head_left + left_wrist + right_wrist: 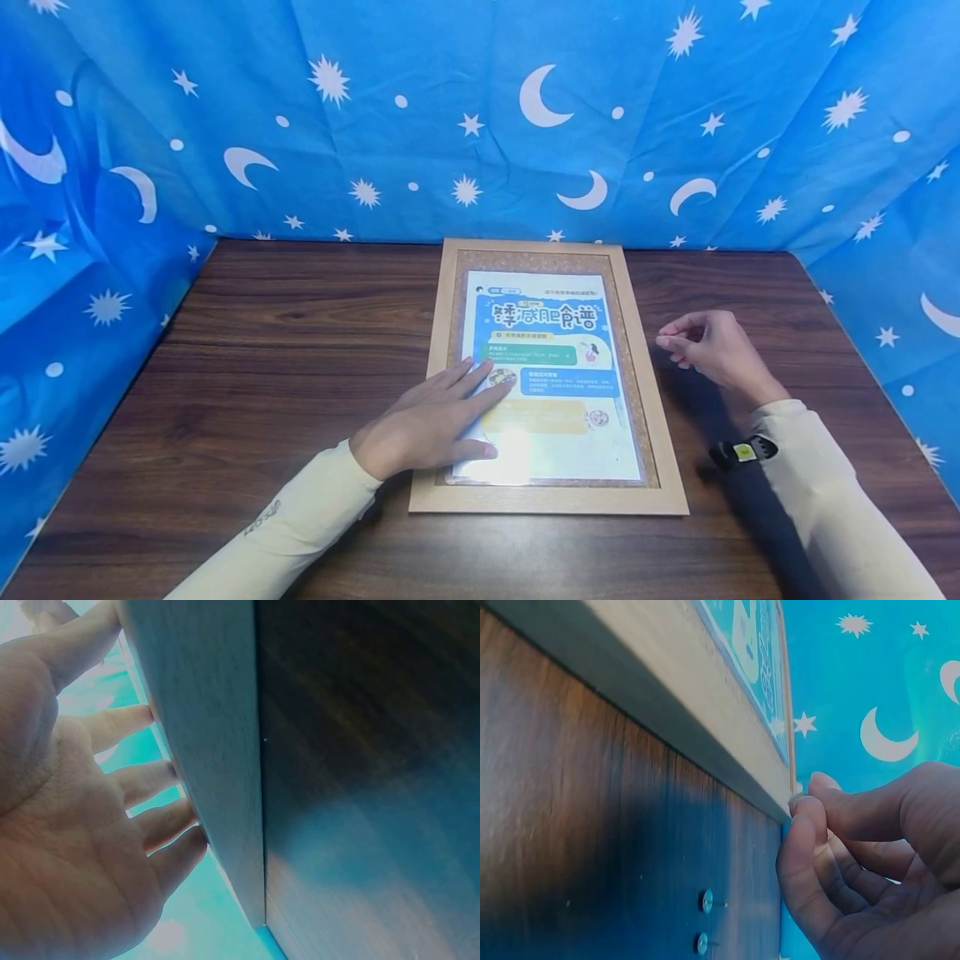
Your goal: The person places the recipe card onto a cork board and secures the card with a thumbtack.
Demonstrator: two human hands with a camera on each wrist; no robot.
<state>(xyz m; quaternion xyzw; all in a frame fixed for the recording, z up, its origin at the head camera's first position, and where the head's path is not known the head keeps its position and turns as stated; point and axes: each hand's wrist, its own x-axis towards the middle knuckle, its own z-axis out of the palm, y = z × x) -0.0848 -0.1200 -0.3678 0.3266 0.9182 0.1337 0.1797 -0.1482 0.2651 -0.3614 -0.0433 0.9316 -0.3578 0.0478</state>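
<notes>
The printed sheet (551,333) lies under the fingers of the left grip (427,417) and to the left of the right grip (720,350), a glare whitening its lower part. It rests on a cork board (536,262) whose pale wooden frame (667,467) passes beneath the left grip on one side and stands near the right grip on the other. The left grip is spread, its fingers reaching over the frame onto the sheet's lower left. The right grip pinches a tiny clear thing (796,799), mostly hidden, between thumb and finger, just beside the frame. Below the right grip, two tacks (706,901) lie on the dark brown desk (300,350). Behind each grip runs a pale sleeve (817,483), and beyond both hangs blue cloth (442,75) with white moons and stars
</notes>
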